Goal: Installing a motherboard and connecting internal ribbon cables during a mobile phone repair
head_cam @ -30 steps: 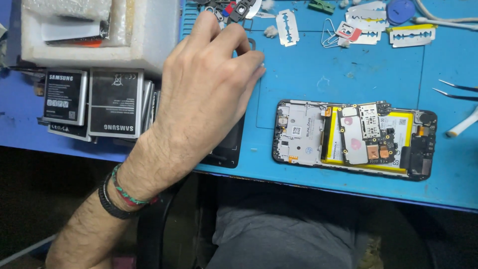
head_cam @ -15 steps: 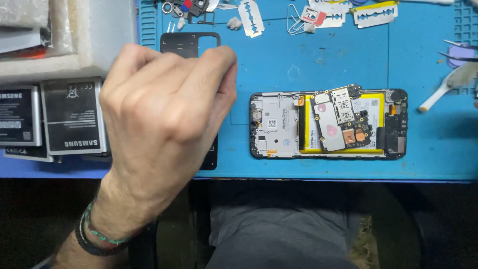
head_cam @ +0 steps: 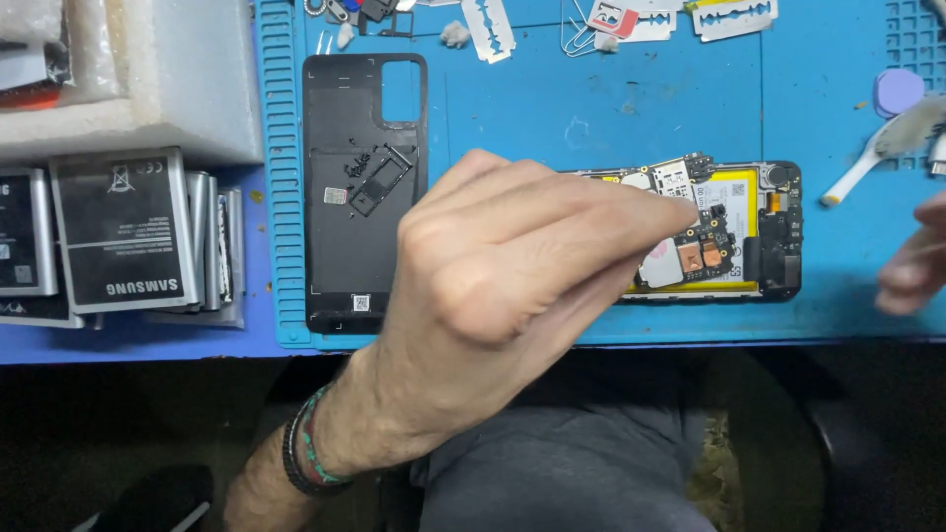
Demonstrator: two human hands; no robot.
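Note:
My left hand [head_cam: 512, 286] lies over the left half of an opened phone [head_cam: 774, 232]. Its fingers are pressed together, and the fingertips reach the small circuit board [head_cam: 702, 254] on the yellow battery. I cannot see whether anything is pinched between them. Dark and green bands sit on that wrist. A black phone back cover [head_cam: 345, 246] lies inside up, left of the hand, with tiny parts on it. Only the blurred, loosely curled fingers of my right hand [head_cam: 916, 258] show at the right edge, and nothing shows in them.
The blue work mat [head_cam: 591, 108] carries razor blades [head_cam: 490, 25], clips and small parts along its far edge. A white brush-like tool [head_cam: 872, 158] and a purple cap [head_cam: 899, 91] lie at the right. Phone batteries [head_cam: 118, 232] and a white foam box [head_cam: 168, 89] are at the left.
My left hand has come from the parts at the far edge down and right to the phone's board, uncovering the back cover. My right hand has entered at the right edge.

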